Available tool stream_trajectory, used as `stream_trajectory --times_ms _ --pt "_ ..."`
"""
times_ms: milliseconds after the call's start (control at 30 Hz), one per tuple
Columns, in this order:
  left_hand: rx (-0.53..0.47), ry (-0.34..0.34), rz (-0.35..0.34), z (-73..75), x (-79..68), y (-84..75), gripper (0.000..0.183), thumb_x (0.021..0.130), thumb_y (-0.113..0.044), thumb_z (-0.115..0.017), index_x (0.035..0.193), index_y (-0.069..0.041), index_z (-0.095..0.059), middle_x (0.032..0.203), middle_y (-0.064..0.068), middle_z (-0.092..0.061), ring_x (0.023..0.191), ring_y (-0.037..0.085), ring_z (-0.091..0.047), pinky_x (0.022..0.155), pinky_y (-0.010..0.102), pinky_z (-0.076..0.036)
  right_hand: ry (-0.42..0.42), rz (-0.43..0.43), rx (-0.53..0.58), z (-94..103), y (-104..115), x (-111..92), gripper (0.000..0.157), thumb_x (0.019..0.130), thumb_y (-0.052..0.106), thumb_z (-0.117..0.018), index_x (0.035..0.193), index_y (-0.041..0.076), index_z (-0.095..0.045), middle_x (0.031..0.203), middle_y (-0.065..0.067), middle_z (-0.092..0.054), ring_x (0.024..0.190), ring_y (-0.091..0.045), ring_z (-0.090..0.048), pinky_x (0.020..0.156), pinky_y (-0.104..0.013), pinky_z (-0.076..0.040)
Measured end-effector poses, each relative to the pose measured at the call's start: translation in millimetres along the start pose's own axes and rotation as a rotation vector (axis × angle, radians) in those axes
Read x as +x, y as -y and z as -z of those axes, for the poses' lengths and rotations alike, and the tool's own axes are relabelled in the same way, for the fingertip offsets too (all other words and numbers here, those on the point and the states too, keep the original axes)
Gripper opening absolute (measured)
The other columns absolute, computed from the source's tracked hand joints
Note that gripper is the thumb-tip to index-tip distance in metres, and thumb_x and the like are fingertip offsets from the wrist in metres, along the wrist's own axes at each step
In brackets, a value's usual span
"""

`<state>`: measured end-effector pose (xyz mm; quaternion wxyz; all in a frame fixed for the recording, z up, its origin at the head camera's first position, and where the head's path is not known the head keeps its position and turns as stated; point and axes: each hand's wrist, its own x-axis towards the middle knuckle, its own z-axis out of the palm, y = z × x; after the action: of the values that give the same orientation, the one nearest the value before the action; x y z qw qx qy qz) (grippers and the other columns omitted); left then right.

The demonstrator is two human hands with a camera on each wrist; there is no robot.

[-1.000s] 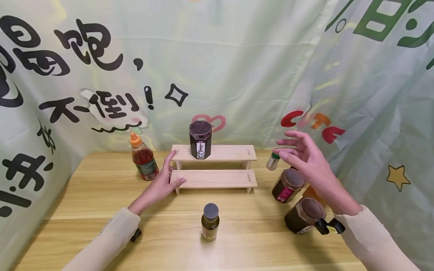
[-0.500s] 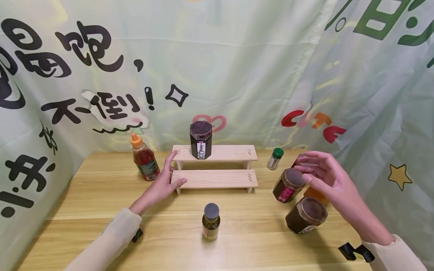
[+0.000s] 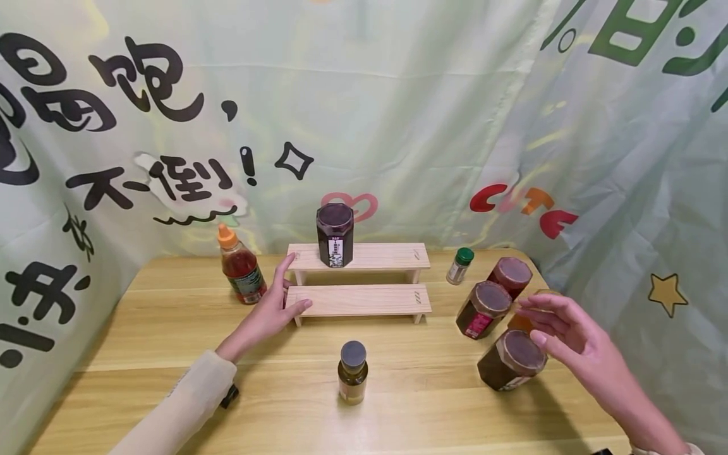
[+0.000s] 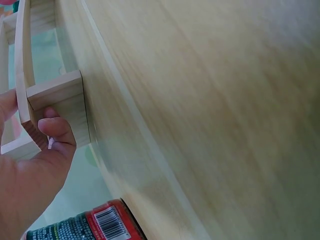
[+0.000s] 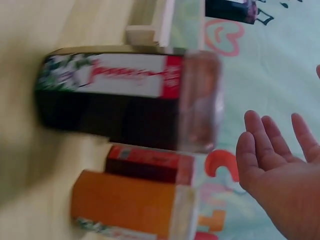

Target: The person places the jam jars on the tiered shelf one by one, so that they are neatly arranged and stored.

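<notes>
My left hand (image 3: 267, 322) grips the left end of a two-step wooden display rack (image 3: 358, 301); in the left wrist view the fingers (image 4: 59, 131) curl round the end of a board. A dark octagonal jar (image 3: 335, 237) stands on the rack's upper step. My right hand (image 3: 586, 347) is held with loosely bent fingers, holding nothing, just right of a dark front jar (image 3: 509, 360). Partly hidden behind that hand and jar is an orange jar (image 5: 122, 202), plainer in the right wrist view. Close by stand a pink-labelled dark jar (image 3: 483, 311) and a reddish jar (image 3: 513, 275).
A small green-capped shaker bottle (image 3: 459, 266) stands right of the rack. Left of it is a red sauce bottle (image 3: 243, 268) with an orange cap. A grey-capped bottle (image 3: 353, 374) stands in front. Printed cloth (image 3: 409, 126) hangs behind the wooden table (image 3: 273, 404).
My right hand has moved from above the green-capped bottle rightward and nearer to me, past the jars, uncovering the reddish jar. The left hand stays on the rack.
</notes>
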<state>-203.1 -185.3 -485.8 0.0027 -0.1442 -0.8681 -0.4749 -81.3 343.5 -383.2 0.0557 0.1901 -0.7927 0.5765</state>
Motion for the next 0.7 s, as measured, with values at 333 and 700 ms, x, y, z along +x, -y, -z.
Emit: stream_trajectory --times_ms 333,700 --pt "0.0 0.001 0.008 -1.3 0.0 4.5 0.109 0.102 -0.019 -0.082 0.175 -0.042 -0.003 0.121 0.024 -0.053 0.073 0.023 -0.052 0.063 0.04 -0.051 0.053 0.05 -0.239 -4.9 -28 -22 0.073 0.091 -0.017 -0.076 0.157 0.003 -0.05 0.148 -0.005 -0.063 0.135 -0.008 -0.058 0.105 -0.015 -0.043" --pt "-0.013 0.002 0.003 -1.4 0.1 4.0 0.109 0.102 -0.019 -0.082 0.175 -0.042 -0.004 0.12 0.023 -0.052 0.073 0.023 -0.051 0.061 0.038 -0.05 0.172 -0.035 -0.311 2.5 -58 -34 0.099 0.089 -0.001 -0.089 0.17 0.017 -0.034 0.153 -0.001 -0.05 0.136 0.002 -0.05 0.102 -0.011 -0.04"
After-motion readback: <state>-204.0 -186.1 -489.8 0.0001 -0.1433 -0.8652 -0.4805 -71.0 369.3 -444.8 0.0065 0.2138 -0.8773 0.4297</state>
